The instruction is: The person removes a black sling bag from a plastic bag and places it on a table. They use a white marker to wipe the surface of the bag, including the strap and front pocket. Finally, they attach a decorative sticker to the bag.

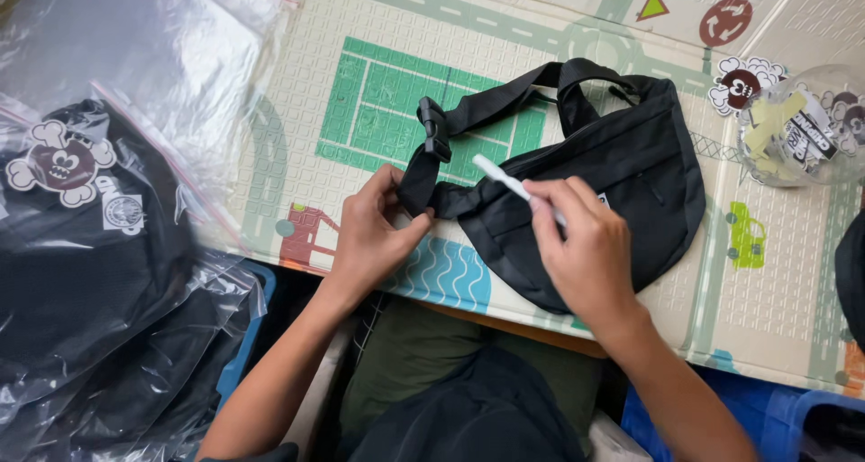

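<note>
Clear plastic bags (pixel 108 273) at the left hold folded black fabric goods and a cartoon sticker; a round clear plastic tub (pixel 806 124) at the right holds more stickers. Between them, a black nylon waist bag (pixel 622 169) lies on the embossed foam play mat (pixel 297 111). The left hand (pixel 374 237) pinches its webbing strap (pixel 423 187); the right hand (pixel 581 246) grips a thin white stick (pixel 506 181) over the bag.

Between the fingers (pixel 396 212) lies a plain black bag (pixel 595 183); a white stick (pixel 505 181) sits in the right ones. Beneath them, the cream play mat (pixel 297 111) shows green courts, grey roads and blue waves.
</note>
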